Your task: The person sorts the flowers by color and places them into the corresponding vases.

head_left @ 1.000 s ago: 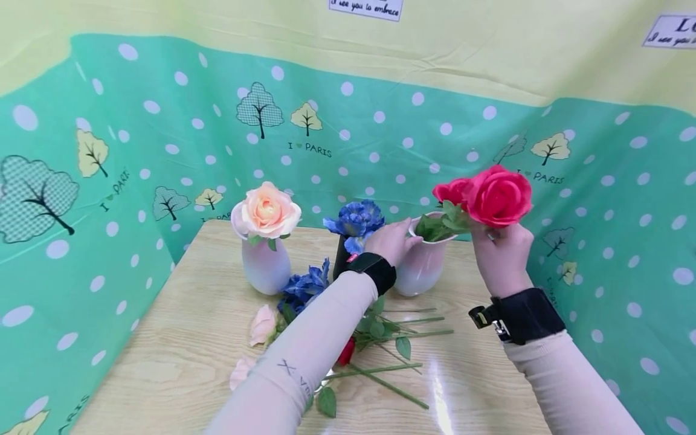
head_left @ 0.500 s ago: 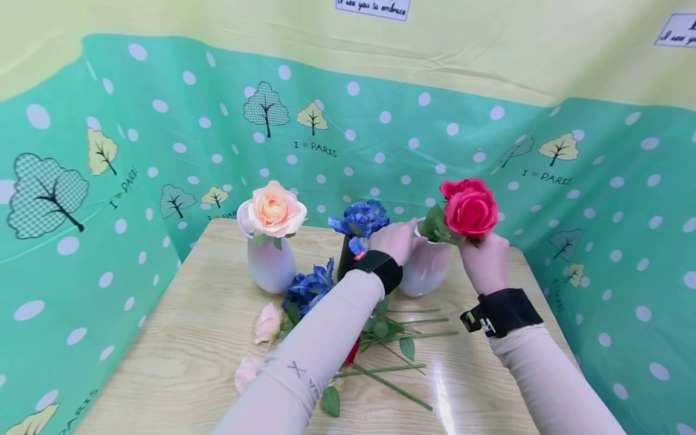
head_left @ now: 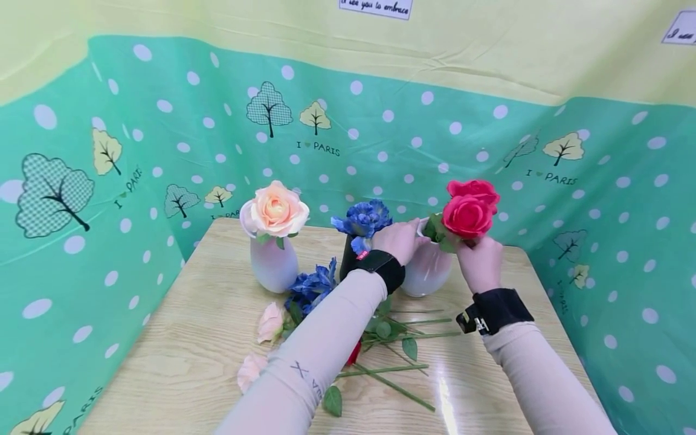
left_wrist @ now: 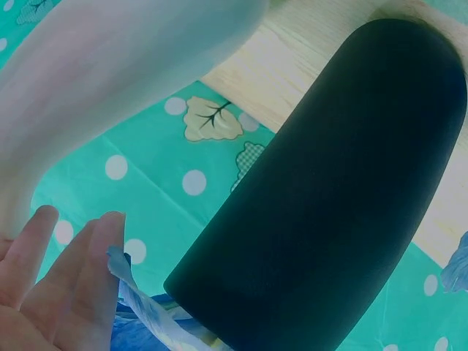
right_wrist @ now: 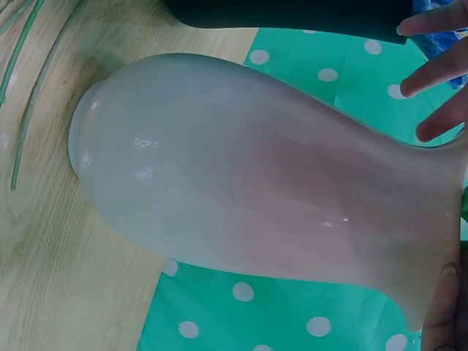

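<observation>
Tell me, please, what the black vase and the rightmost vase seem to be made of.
Black vase: matte, perhaps ceramic or plastic; its smooth, dark wall shows no sharp highlights.
Rightmost vase: probably glazed ceramic, glossy; small bright reflections dot its wall.

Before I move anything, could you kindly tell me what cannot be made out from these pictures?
Head view: most of the red bloom on the table, behind the left sleeve.
Head view: the inside of the pink-white vase, behind its own side and green leaves.
Right wrist view: most of the right hand, cut off by the right edge.
Head view: the top of the white label above centre, cut off by the top edge.
</observation>
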Demonstrator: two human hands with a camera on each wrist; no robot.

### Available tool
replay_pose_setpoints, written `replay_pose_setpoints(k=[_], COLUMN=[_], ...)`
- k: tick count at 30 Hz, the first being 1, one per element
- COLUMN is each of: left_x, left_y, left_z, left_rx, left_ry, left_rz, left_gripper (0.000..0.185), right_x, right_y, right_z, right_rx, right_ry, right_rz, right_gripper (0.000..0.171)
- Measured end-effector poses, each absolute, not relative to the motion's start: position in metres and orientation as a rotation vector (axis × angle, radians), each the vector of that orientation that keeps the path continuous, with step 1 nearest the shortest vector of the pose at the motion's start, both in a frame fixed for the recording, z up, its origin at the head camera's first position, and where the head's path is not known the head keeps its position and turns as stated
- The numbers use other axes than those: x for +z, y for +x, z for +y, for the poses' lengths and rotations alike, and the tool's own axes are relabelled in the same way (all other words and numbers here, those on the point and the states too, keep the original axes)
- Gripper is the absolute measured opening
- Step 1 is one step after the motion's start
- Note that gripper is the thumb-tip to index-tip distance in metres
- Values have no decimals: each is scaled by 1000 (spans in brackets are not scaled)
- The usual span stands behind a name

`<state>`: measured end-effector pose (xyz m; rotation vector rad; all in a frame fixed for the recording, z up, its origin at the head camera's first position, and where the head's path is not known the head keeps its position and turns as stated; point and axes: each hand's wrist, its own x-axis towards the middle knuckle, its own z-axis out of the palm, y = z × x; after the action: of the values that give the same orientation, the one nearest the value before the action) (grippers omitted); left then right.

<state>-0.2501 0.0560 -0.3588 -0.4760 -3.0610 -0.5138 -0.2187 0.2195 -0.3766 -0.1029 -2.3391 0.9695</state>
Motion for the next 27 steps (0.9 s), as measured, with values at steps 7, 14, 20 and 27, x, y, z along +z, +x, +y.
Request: replay_pose_setpoints(k=[7, 14, 20, 27], left_x=[-360, -361, -362, -365], left_y=[-252, -251, -250, -251], left_z=[57, 56, 56, 56], left_rx=[-515, -515, -523, -557], left_ry=[-462, -465, -475, -475], left_rz=[-3045, -3042, -3029, -3018], left_gripper=[53, 53, 51, 48], right_x=[-381, -384, -391, -404], right_y=[-221, -218, -211, -194], right_z=[217, 217, 213, 201], right_rx=[1084, 1237, 1280, 1313], right_ry=[-108, -100, 11, 163], right_rz=[-2364, -2371, -2279, -2132], right_gripper=[28, 25, 18, 17])
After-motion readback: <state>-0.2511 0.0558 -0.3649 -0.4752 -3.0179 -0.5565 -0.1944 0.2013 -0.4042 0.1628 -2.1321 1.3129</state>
